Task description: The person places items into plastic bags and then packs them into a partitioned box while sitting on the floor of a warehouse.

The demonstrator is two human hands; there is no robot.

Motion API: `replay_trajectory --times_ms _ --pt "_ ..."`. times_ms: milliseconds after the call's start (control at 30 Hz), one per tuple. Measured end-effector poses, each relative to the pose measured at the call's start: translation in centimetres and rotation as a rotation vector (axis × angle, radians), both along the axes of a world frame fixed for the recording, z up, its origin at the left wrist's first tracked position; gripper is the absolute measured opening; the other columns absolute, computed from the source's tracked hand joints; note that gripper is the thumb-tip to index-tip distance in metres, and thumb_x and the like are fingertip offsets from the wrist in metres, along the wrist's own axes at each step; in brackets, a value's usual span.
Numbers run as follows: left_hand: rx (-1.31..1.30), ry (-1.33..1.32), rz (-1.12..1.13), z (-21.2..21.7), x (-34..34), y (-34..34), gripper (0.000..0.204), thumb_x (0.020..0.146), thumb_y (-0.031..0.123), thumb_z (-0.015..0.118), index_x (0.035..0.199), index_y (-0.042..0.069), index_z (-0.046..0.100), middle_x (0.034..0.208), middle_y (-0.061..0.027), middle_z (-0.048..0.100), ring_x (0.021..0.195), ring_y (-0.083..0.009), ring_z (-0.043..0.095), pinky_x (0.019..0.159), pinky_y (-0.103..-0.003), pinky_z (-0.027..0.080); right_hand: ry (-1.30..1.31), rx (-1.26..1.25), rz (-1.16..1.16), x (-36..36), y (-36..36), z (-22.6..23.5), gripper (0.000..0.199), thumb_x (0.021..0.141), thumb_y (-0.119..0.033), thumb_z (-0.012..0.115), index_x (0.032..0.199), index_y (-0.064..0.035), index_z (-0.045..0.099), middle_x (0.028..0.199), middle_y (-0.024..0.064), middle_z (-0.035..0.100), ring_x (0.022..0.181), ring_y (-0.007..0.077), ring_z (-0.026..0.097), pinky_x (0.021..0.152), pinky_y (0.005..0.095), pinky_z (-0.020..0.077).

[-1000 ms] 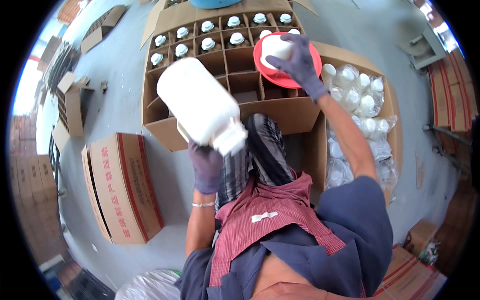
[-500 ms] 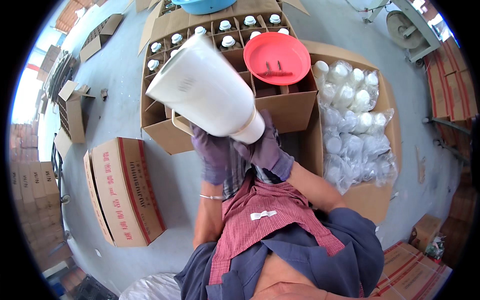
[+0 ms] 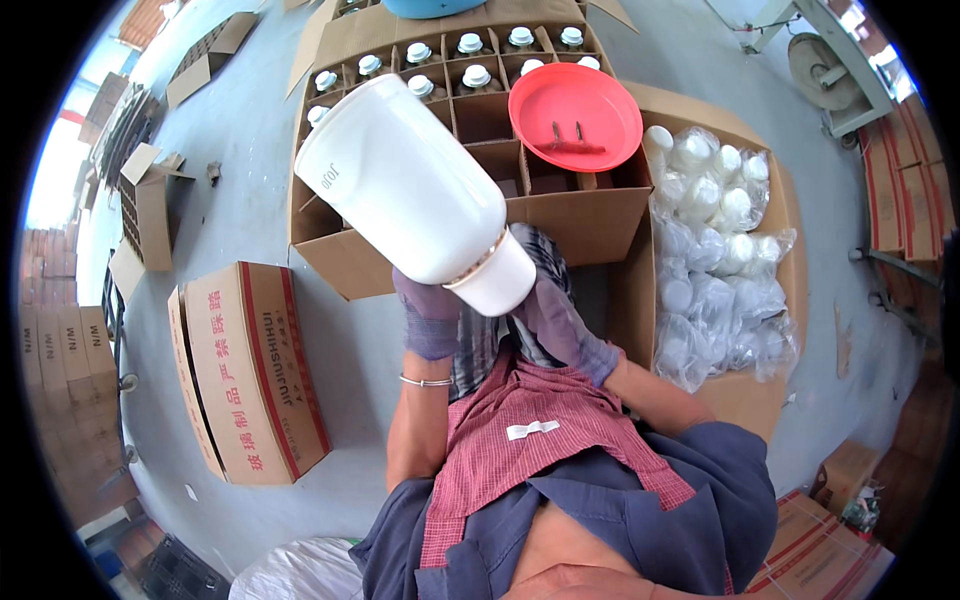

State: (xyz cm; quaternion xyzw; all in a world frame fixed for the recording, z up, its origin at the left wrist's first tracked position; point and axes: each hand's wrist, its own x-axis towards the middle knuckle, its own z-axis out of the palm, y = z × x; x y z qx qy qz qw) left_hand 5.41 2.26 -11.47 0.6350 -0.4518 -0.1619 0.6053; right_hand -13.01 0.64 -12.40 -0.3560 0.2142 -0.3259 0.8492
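A large white jug [image 3: 410,185] with a gold-coloured band at its neck is tilted, its broad base up and to the left. Its white cap [image 3: 495,280] points down toward me. My left hand [image 3: 430,310], in a purple-grey glove, grips the jug from below near the neck, most of its fingers hidden behind it. My right hand [image 3: 562,325], gloved alike, is closed at the right side of the cap, fingertips partly hidden. Just beyond stands an open carton [image 3: 570,220] with cardboard dividers, holding several bottles with white caps [image 3: 477,76].
A red basin [image 3: 575,105] holding small dark pieces rests on the carton, and a blue basin [image 3: 435,6] sits at the far end. To the right, another open box [image 3: 735,400] contains plastic-wrapped white items [image 3: 700,270]. A closed carton [image 3: 250,375] stands on the floor at left.
The jug has turned in my hands, so its side handle no longer shows and its cap has come lower. My right hand has moved down and a little right. The whole view has shifted slightly.
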Motion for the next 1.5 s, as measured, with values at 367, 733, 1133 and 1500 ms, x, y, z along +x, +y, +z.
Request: replay_trajectory --times_ms 367,733,1133,1500 --pt "-0.046 -0.385 0.103 -0.2 0.3 -0.7 0.024 0.083 0.012 0.068 0.102 -0.003 0.068 0.1 -0.0186 0.07 0.096 -0.0334 0.068 0.083 -0.04 0.052 -0.334 0.255 0.428 2.4 -4.8 0.5 0.082 0.095 -0.072 0.022 0.112 -0.0019 0.059 0.08 0.0102 0.066 0.062 0.0206 0.065 0.056 0.0315 0.0561" --pt "0.011 -0.473 0.19 -1.0 3.5 0.6 0.025 0.076 0.018 0.075 0.096 0.004 0.072 0.096 -0.0161 0.071 0.091 -0.0346 0.068 0.076 -0.041 0.053 0.475 -1.034 0.02 2.6 -5.4 1.6 0.092 0.074 -0.026 0.083 0.145 0.001 0.032 0.128 0.011 0.055 0.119 0.0211 0.053 0.106 0.0353 0.0391" --pt "0.327 0.559 -0.02 0.1 6.9 5.7 0.042 0.102 0.034 0.049 0.103 -0.004 0.068 0.088 -0.0105 0.071 0.077 -0.0129 0.067 0.067 -0.028 0.053 1.673 -1.621 0.221 0.7 -26.9 0.8 0.036 0.083 -0.029 0.068 0.113 -0.0119 0.061 0.111 0.0136 0.064 0.104 0.0296 0.064 0.088 0.0443 0.0515" --pt "0.311 -0.309 -0.353 -4.6 10.2 6.2 0.027 0.094 0.021 0.056 0.105 -0.003 0.064 0.093 -0.0167 0.07 0.083 -0.0295 0.069 0.074 -0.038 0.054 0.504 -1.021 0.146 -0.7 -18.8 7.5 0.011 0.086 -0.012 0.064 0.092 -0.0083 0.057 0.093 0.0064 0.062 0.087 0.018 0.062 0.084 0.0363 0.0506"
